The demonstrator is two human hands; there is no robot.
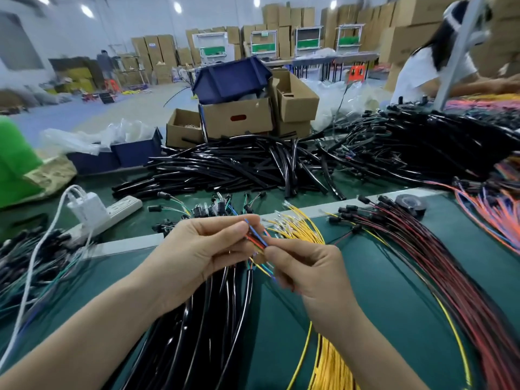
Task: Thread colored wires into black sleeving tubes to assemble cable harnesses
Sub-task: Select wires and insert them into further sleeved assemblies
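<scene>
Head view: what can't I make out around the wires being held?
1. Head view: coloured wires, tips blurred and covered by the left hand and right hand.
2. Head view: black tubes pass under the left hand; whether it grips one is hidden.
3. Head view: yellow wires, cut off by the bottom edge.

Left hand [208,249], right hand [306,273] raised together, fingers [239,229] pinched, forearms converging.

both hands [197,249] pinching colored wires [256,240]
</scene>
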